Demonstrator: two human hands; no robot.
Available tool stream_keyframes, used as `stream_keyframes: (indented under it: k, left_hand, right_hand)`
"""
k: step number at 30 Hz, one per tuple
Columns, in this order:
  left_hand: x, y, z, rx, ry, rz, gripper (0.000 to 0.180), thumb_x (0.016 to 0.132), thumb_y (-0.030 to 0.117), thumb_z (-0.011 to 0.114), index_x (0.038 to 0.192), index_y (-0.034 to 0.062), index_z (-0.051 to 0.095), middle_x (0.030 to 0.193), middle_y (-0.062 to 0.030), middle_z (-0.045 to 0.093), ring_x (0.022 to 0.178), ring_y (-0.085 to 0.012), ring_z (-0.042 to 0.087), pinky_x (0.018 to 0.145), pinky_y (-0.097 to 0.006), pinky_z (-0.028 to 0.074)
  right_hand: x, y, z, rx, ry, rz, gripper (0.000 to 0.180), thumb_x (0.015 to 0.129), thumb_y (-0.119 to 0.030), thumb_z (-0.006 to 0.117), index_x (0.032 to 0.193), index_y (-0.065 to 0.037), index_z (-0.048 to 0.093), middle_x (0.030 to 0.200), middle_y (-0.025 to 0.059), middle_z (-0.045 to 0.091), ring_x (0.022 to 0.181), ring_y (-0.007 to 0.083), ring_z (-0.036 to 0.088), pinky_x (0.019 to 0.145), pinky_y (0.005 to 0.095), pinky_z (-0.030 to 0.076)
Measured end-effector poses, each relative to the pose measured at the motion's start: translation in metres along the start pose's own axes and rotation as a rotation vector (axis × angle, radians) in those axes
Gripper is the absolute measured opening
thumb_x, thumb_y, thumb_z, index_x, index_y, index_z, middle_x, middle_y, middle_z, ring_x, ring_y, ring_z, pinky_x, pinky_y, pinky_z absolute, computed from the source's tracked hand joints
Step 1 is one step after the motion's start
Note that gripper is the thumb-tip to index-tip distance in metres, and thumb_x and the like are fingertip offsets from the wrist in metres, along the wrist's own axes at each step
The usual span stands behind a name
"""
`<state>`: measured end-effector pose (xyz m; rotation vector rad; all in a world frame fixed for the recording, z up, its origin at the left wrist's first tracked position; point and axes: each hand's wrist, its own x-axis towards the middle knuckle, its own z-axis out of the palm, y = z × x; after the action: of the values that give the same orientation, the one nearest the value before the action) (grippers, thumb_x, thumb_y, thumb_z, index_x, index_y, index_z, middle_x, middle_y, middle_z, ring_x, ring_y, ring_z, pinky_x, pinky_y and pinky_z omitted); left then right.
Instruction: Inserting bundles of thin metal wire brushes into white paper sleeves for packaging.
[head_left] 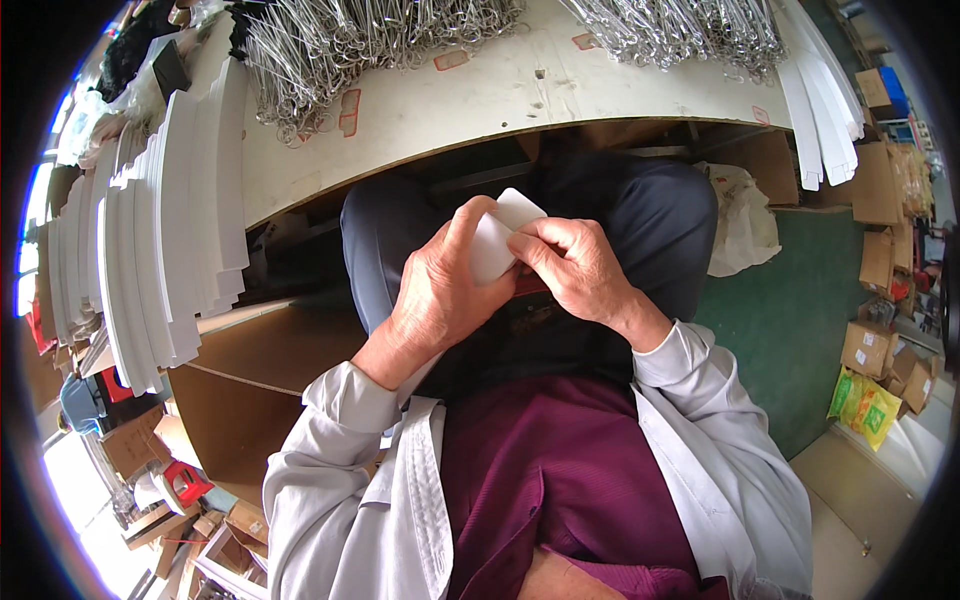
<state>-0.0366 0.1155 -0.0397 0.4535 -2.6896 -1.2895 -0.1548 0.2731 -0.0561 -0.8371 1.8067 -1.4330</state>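
Over my lap, my left hand (438, 275) is closed round a flat white card (488, 250) with rounded corners. A second white piece (520, 207) of the same look sticks out behind it at the top; I cannot tell whether the two are joined. With thumb and forefinger pressed together, my right hand (580, 268) pinches the right edge where these pieces meet. Its other fingers are curled and partly hidden. Both hands are below the front edge of a pale worktable (510, 95).
Heaps of thin metal wire hooks lie on the table, at the left (350, 50) and the right (690, 35). Long white strips (175, 230) overhang its left end, more white strips (822, 90) the right. An open cardboard box (240, 420) stands at my left, a white plastic bag (745, 225) at right.
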Motion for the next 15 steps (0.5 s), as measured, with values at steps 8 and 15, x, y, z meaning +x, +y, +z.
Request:
stream_keyframes:
  k: [8, 15]
  left_hand:
    - [0.0, 0.002, 0.003, 0.111, 0.016, 0.06, 0.067, 0.076, 0.022, 0.088, 0.133, 0.0109, 0.054, 0.107, -0.0225, 0.071, 0.093, -0.0425, 0.073, 0.077, -0.048, 0.062]
    - [0.001, 0.0, 0.003, 0.012, -0.024, 0.022, 0.062, 0.079, 0.025, 0.087, 0.129, 0.0102, 0.054, 0.107, -0.0244, 0.071, 0.092, -0.0438, 0.074, 0.076, -0.049, 0.062]
  right_hand:
    - [-0.003, -0.001, 0.006, -0.12, 0.07, -0.108, 0.02, 0.102, -0.015, 0.068, 0.103, 0.005, 0.073, 0.082, 0.012, 0.075, 0.073, 0.0113, 0.069, 0.063, 0.0287, 0.055]
    - [-0.005, 0.007, 0.018, 0.05, 0.148, -0.167, 0.036, 0.099, -0.013, 0.072, 0.129, 0.002, 0.06, 0.089, 0.0175, 0.076, 0.08, 0.0227, 0.077, 0.07, 0.0327, 0.059]
